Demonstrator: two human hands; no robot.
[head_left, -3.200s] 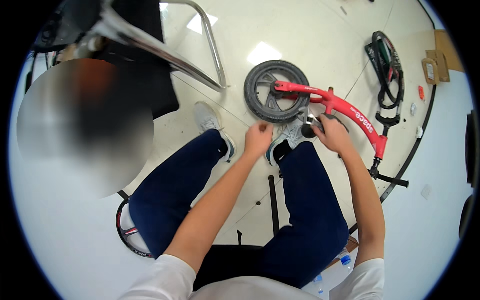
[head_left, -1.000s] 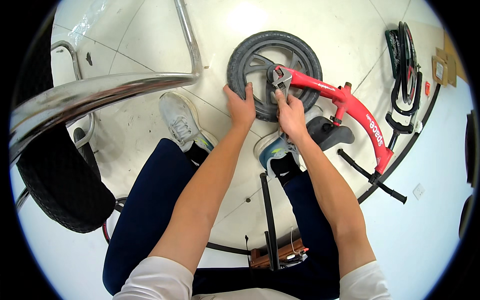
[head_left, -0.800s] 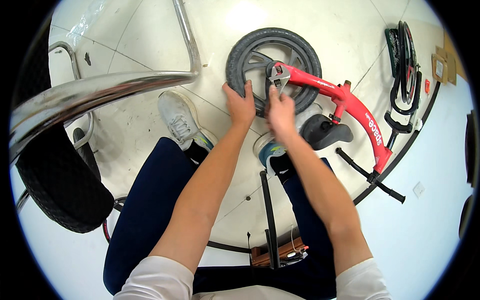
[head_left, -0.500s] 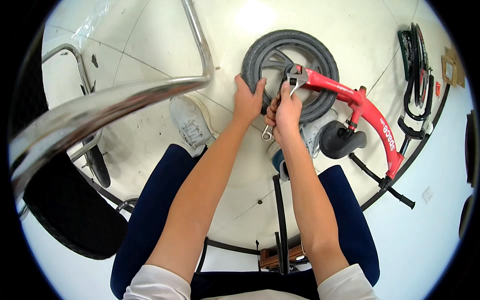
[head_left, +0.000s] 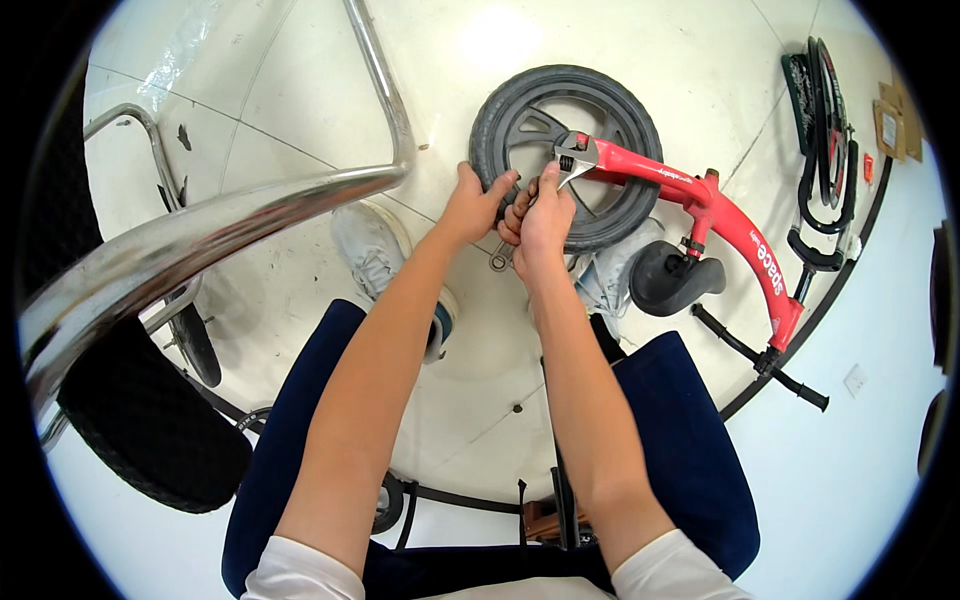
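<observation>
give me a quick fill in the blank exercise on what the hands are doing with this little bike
1. The bike frame is painted ____.
2. The right hand holds an adjustable ____ whose head sits at the hub of the wheel.
3. The left hand grips the ____ edge of the black tyre, as the person sees it.
4. The black saddle lies on the ____ beside the person's shoe.

Missing words: red; wrench; left; floor

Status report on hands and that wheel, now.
Left hand gripping tyre. Right hand on adjustable wrench at hub. Chrome tube close left, not blocking.
</observation>
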